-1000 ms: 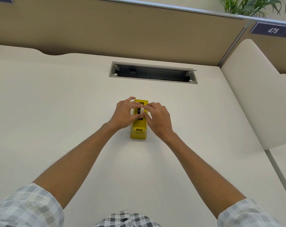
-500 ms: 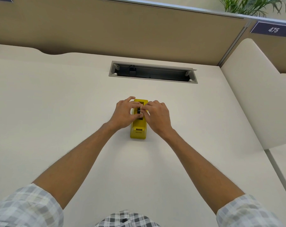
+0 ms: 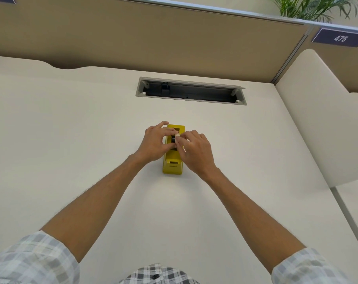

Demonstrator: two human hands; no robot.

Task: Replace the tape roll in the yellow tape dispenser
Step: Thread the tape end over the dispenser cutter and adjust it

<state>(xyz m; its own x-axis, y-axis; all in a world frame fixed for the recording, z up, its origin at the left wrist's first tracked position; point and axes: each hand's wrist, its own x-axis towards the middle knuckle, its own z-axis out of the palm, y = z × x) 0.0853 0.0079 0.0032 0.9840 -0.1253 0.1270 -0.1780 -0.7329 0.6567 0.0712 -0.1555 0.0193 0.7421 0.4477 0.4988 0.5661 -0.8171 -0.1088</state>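
The yellow tape dispenser (image 3: 172, 167) stands on the cream desk (image 3: 71, 140), its long side pointing away from me. My left hand (image 3: 154, 142) comes in from its left and my right hand (image 3: 195, 153) from its right. The fingertips of both meet over the dispenser's open slot. Between them sits the tape roll (image 3: 174, 138), with a dark core and a pale strip of tape showing. Both hands pinch it, and most of the roll and the middle of the dispenser are hidden by my fingers.
A long grey cable opening (image 3: 191, 93) is cut into the desk behind the dispenser. A tan partition (image 3: 153, 37) closes the back, a cream side panel (image 3: 317, 124) rises at the right. A number sign (image 3: 340, 38) and a plant (image 3: 317, 7) are at the top right.
The pale tape between my fingers shows less than a second ago, and the roll sits lower in the slot. Both hands stay on the dispenser, shifted only slightly.
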